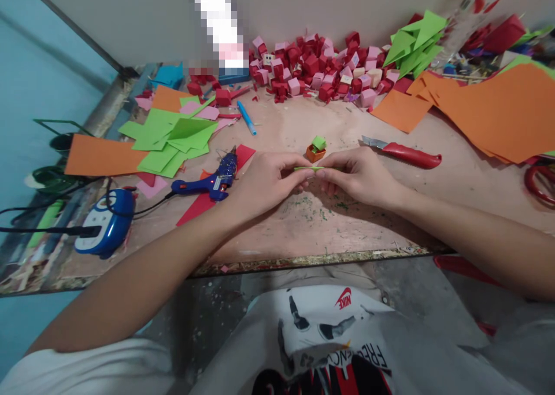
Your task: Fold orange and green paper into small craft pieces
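Observation:
Between my two hands, near the middle of the table, is a thin green strip (314, 168), seen almost edge-on. My left hand (277, 178) pinches its left end between thumb and fingers. The right end is pinched by my right hand (359, 174), and the fingertips of both hands nearly meet. Just behind the strip sits a small orange box (315, 153) with green pieces (319, 143) on top of it. Small green crumbs (310, 209) are scattered on the wood below my hands.
A red cutter knife (411, 155) lies right of my hands. On the left are a blue glue gun (217, 178), a blue-white power socket (105, 221) and green sheets (173, 135). Red and pink paper cubes (312, 65) are piled behind; orange sheets (498, 111) and red scissors (540, 184) lie right.

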A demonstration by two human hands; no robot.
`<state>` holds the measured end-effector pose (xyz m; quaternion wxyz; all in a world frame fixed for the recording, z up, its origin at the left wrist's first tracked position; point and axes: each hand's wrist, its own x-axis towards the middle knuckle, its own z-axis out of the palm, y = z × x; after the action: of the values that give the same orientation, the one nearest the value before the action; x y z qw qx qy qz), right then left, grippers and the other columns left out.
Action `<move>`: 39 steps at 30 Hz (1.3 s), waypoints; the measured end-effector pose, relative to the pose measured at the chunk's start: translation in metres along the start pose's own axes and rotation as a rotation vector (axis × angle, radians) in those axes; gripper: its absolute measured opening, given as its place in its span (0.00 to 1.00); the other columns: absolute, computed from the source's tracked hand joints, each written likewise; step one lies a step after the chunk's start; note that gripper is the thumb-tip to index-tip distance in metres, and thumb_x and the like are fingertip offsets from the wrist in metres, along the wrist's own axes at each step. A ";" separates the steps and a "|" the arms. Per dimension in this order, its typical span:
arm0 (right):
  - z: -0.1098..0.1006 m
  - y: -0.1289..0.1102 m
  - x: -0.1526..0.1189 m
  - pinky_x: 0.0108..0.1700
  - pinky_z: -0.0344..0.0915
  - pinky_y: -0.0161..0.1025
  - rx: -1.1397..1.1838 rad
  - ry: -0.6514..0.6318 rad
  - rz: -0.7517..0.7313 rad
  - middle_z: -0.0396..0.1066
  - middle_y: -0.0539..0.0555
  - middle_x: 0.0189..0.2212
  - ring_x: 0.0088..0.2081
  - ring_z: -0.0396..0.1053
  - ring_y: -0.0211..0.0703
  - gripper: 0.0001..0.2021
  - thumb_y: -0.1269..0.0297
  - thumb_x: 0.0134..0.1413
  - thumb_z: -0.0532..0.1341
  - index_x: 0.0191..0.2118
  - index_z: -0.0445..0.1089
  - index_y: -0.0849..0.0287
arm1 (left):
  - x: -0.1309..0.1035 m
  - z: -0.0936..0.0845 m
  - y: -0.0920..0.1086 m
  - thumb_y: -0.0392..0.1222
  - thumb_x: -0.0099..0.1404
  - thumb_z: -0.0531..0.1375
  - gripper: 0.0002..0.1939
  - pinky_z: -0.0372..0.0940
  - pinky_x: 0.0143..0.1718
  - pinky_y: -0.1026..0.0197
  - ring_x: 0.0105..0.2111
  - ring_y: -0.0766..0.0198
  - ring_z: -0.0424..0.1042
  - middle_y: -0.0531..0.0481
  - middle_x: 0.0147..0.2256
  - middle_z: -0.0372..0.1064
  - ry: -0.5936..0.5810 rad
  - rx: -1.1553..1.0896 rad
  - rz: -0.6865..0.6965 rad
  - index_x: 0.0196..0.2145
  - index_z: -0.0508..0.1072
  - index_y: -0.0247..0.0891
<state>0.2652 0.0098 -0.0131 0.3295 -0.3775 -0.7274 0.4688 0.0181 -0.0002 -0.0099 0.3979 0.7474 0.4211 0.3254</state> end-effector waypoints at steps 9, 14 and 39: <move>-0.002 0.002 -0.001 0.35 0.63 0.42 -0.259 -0.054 -0.155 0.79 0.51 0.27 0.28 0.70 0.42 0.15 0.57 0.77 0.66 0.38 0.85 0.58 | 0.003 -0.004 -0.011 0.46 0.83 0.59 0.15 0.63 0.40 0.57 0.36 0.56 0.79 0.44 0.39 0.85 -0.090 0.442 0.231 0.46 0.85 0.38; -0.004 -0.002 0.000 0.35 0.62 0.42 -0.293 -0.102 -0.195 0.76 0.49 0.23 0.27 0.68 0.42 0.16 0.59 0.78 0.64 0.34 0.80 0.56 | 0.003 -0.004 -0.008 0.43 0.83 0.60 0.13 0.63 0.41 0.58 0.36 0.58 0.79 0.46 0.39 0.86 -0.113 0.384 0.238 0.46 0.86 0.39; -0.011 -0.002 0.005 0.30 0.65 0.40 -0.142 -0.098 -0.045 0.79 0.50 0.23 0.23 0.72 0.41 0.16 0.59 0.77 0.67 0.33 0.79 0.56 | 0.008 -0.008 -0.002 0.45 0.76 0.68 0.11 0.67 0.29 0.62 0.25 0.63 0.76 0.50 0.27 0.80 0.077 0.013 0.011 0.36 0.86 0.39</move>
<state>0.2713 0.0185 -0.0073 0.2761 -0.3601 -0.7824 0.4264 0.0144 0.0098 -0.0065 0.3748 0.7391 0.4342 0.3532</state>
